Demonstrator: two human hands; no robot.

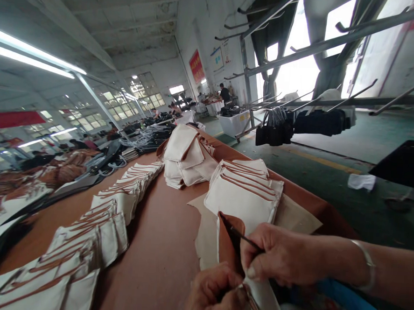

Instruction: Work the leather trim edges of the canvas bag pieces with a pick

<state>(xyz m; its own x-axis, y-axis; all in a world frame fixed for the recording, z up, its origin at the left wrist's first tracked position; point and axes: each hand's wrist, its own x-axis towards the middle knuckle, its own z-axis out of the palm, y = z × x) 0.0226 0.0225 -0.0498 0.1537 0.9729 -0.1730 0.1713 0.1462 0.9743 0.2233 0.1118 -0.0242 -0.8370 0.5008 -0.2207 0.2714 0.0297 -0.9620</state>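
At the lower right, a white and brown pouch (230, 243) lies before me with its brown inner side folded into view. My left hand (216, 293) is closed, pinching the edge of this piece. My right hand (281, 255) is closed on a thin dark stick-like tool (239, 232), whose far end reaches into the brown fold; its exact kind does not show. Right thumb and left fingertips almost meet at the white edge. Just beyond my hands, a stack of white pouches with brown edges (245, 192) rests on a beige sheet (298, 214).
A long overlapping row of white pouches (82, 241) runs along the left of the brown table (152, 245). Another pile (186, 156) stands farther back. To the right, a metal rack with hooks (305, 46) carries dark bags (275, 129). A person (224, 94) is in the background.
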